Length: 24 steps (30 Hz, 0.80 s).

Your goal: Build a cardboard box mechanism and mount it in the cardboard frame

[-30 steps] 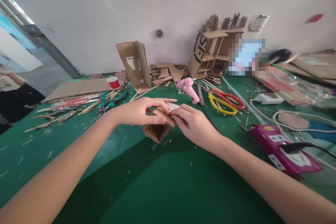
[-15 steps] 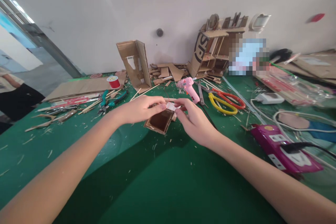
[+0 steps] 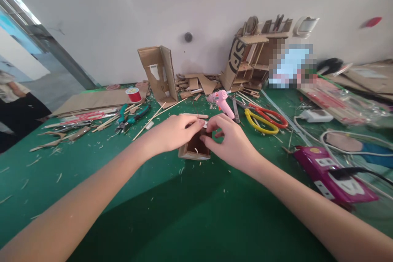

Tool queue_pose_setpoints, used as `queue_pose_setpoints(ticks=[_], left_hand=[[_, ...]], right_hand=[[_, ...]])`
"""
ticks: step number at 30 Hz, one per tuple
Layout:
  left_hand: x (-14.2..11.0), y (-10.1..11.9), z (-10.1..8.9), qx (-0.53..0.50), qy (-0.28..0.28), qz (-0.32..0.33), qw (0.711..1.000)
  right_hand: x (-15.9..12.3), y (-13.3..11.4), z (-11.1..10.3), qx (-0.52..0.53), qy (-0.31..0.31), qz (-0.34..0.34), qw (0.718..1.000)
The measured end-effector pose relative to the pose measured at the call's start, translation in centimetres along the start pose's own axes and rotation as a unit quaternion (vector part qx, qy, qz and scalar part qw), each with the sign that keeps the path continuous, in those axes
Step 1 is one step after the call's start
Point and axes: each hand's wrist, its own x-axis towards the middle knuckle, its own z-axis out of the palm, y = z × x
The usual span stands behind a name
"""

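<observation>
Only legible print: large black letters on the side panel of the cardboard shelf model (image 3: 245,63) at the back wall, running sideways, looks like "SP" with the rest cut off. The person at the far left has dark lettering on a white shirt (image 3: 9,92), too blurred to read. The red spool's (image 3: 133,94) top label and the purple power strip's (image 3: 334,174) yellow sticker are too small to make out, and the patch beside the shelf model is pixelated.

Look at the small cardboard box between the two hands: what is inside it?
The cardboard box shows only a dark brown inner wall; the fingers and both hands cover its far rim and floor.
</observation>
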Motion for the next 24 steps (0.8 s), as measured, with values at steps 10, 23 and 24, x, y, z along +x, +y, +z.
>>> queue_pose_setpoints(ticks=[10,23,24], left_hand=[[-0.6,0.8,0.7,0.009,0.01,-0.032,0.999],[-0.2,0.4,0.6,0.001,-0.004,-0.031,1.0],[-0.1,0.4,0.5,-0.001,-0.007,-0.029,1.0]], right_hand=[[1.2,-1.4,0.4,-0.073,-0.097,0.113,0.986],[1.2,-2.2,0.4,-0.239,-0.086,0.081,0.964],[1.2,-2.2,0.4,-0.238,-0.088,0.078,0.964]])
